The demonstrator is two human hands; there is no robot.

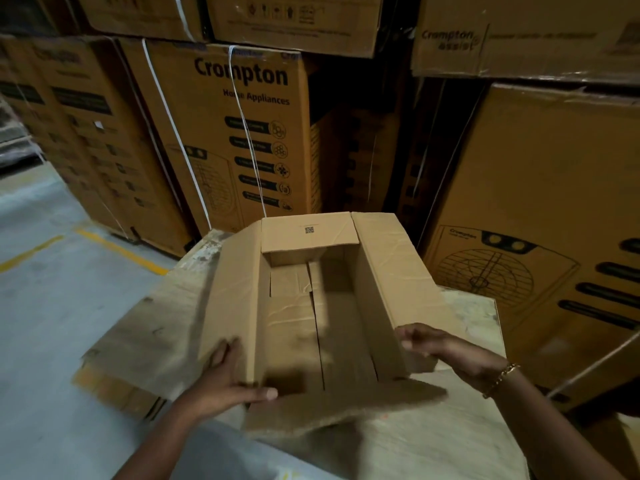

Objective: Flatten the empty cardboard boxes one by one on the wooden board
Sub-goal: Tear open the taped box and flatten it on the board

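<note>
An empty brown cardboard box [322,306] stands open-topped on the pale wooden board [415,445], its four top flaps spread outward. My left hand [228,379] grips the near left corner, fingers on the left flap and thumb hooked over the rim into the box. At the near right corner, my right hand [446,348] holds the right wall, fingers curled on the flap edge. The near flap is blurred and hangs toward me. Flattened cardboard [138,341] lies on the board under the box, to the left.
Tall stacks of printed cartons [235,133] with white straps rise right behind the board, and more cartons [554,220] stand on the right. Grey concrete floor [52,289] with yellow lines lies to the left.
</note>
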